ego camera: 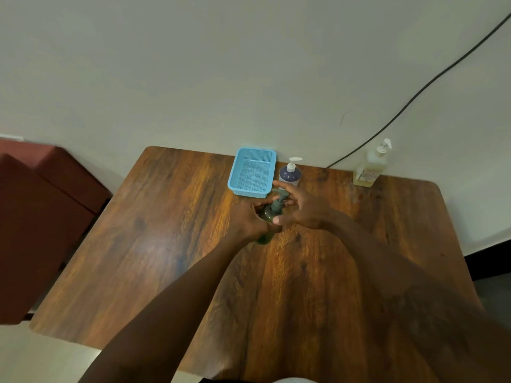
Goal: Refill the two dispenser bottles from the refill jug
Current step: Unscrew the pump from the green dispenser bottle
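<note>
Spreading out beneath both forearms is a brown wooden table [166, 244], its far edge against a pale wall. Well off to the left of the left hand [247, 221], beyond the table's edge, stands a dark red padded seat [41, 217]. A black cable [414, 95] runs down the wall, far beyond and to the right of the right hand [302, 208], and meets the table's back edge.

Just beyond the hands, slightly to the left, sits a light blue plastic basket [251, 172] with a mesh bottom. Well to the right of the right hand, at the back of the table, stands the refill jug [369, 168], a clear container of yellowish liquid with a white pump top and a label. Directly beyond the right hand's fingertips, beside the basket, stands a dark blue bottle [289, 175] with a white pump.

Between the two hands is a green bottle [267, 214], tilted, with its base near the table. The left hand is wrapped round its body. The right hand is curled about its pump top [280, 193], thumb against the bottle's shoulder, index finger stretched out above the pump.
</note>
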Action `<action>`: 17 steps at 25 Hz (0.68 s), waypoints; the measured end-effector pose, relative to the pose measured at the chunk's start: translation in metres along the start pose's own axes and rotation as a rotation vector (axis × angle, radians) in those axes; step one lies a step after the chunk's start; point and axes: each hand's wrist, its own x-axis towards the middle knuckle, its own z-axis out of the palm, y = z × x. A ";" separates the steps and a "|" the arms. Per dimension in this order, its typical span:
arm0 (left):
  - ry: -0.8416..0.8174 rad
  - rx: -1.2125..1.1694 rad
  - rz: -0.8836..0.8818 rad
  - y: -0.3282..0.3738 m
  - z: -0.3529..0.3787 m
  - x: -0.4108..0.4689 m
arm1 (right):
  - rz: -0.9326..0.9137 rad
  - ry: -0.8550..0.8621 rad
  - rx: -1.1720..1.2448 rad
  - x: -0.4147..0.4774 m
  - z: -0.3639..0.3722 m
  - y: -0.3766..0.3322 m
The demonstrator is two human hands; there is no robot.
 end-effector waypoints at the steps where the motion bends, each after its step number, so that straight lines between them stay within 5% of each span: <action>1: 0.023 0.005 -0.003 0.004 0.001 -0.001 | 0.010 0.106 -0.074 0.001 0.005 -0.001; 4: 0.070 0.048 0.015 0.012 0.007 -0.003 | -0.008 0.469 -0.210 0.003 0.014 -0.004; 6: 0.035 0.074 0.011 0.014 0.007 -0.001 | -0.008 0.408 -0.217 0.005 0.010 0.002; 10: -0.012 0.095 0.052 0.008 0.007 -0.001 | -0.060 -0.015 -0.092 -0.003 -0.007 0.006; 14: 0.016 0.158 0.178 0.001 0.013 0.001 | 0.086 0.261 -0.244 0.000 -0.004 0.004; 17: -0.014 0.192 0.219 -0.005 0.014 0.004 | -0.070 0.244 -0.343 0.005 -0.006 0.006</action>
